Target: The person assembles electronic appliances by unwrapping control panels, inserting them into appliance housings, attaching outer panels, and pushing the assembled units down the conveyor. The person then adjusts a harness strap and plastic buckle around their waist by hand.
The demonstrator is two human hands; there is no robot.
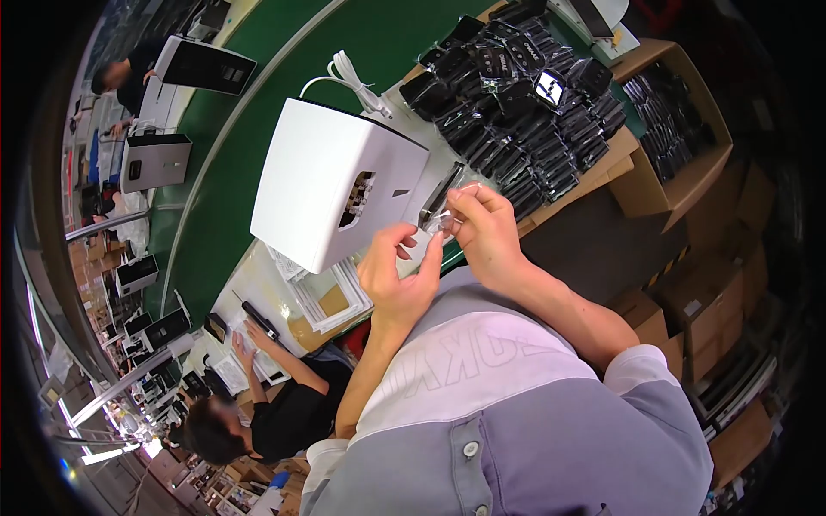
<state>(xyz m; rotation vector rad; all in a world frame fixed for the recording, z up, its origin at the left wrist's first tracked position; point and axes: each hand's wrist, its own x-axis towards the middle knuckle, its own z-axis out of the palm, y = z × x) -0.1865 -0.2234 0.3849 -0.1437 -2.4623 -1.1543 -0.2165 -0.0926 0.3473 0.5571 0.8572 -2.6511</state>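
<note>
A: What can't you make out?
B: The narrow dark item (442, 194) between the hands, mostly. It lies just beside the white machine (314, 185), partly behind the fingers, and glare on its clear wrapper (437, 223) blurs the edges.
A: And the grip?
B: The right hand (489, 228) has thumb and forefinger pinched on the wrapper. The left hand (397, 279) has its thumb up against the plastic, finger curled; I can't tell whether it grips.
A: Anything cut off?
B: The lens darkens every corner. The cardboard box (637, 193) on the right fades into shadow, and the black packets in it can't be told apart. The machine's far side is hidden, and whatever sits inside its cut-out is too small to name.
A: The surface?
B: A long table (222, 202) with a green top and pale edging. A bundled white cable (346, 79) lies behind the machine, white frames (327, 297) at its near side, and a heap of wrapped black packets (520, 107) to the right.
A: The room?
B: A workshop, with a dark-sleeved co-worker (292, 387) reaching over the table, more machines along the line, and cartons (710, 305) in the gloom.
</note>
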